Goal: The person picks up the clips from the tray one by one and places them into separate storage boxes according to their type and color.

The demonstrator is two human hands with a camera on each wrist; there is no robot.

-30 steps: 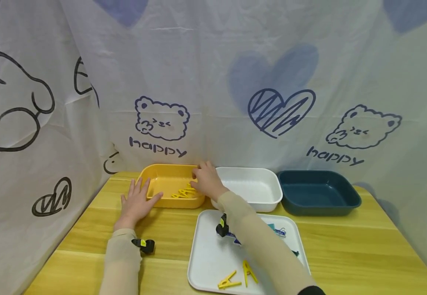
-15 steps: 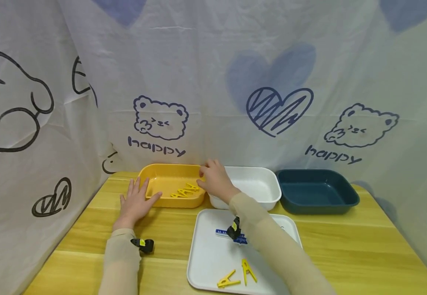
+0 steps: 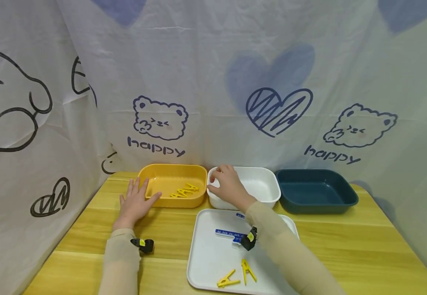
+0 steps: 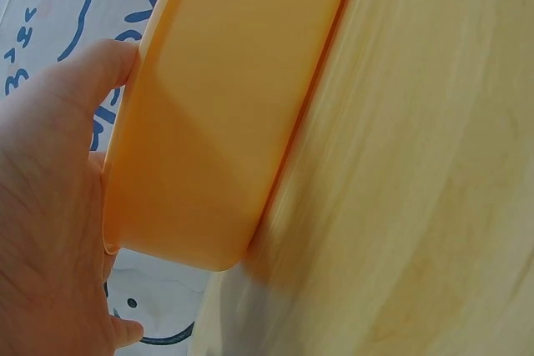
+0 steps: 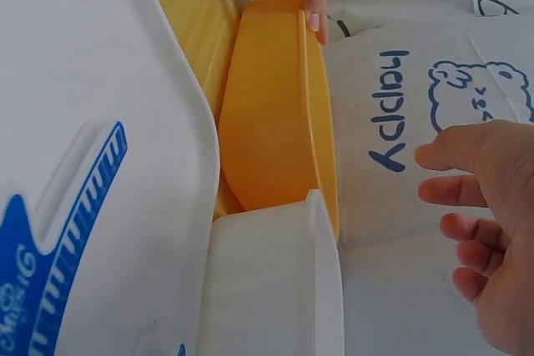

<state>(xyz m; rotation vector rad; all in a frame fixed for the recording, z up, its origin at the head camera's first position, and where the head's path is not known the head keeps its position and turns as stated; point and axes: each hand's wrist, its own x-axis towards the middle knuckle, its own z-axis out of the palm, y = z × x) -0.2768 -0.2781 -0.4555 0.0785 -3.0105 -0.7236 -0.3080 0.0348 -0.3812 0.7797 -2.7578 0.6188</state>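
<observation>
My left hand (image 3: 135,205) rests on the left front corner of the yellow bin (image 3: 172,202), its fingers spread over the rim. The left wrist view shows the thumb against the bin's edge. Several yellow clothespins (image 3: 184,191) lie inside that bin, toward its front right. Above the left part of the white bin (image 3: 248,202) hovers my right hand (image 3: 229,186), its fingers loosely bent with nothing between them, as the right wrist view confirms. Two more yellow clothespins, one on the left (image 3: 228,279) and one on the right (image 3: 248,271), lie on the white tray (image 3: 207,254).
A dark blue bin (image 3: 316,208) stands right of the white one. On the tray lies a blue-and-white clip with a piano-key pattern (image 3: 229,233), partly covered by the right wrist camera; another blue piece (image 3: 240,215) shows behind it. A printed curtain (image 3: 213,82) hangs behind the bins.
My right hand has drawn back rightward from the yellow bin to over the white bin. A yellow clothespin near its fingers now lies in the yellow bin. The left hand stays put.
</observation>
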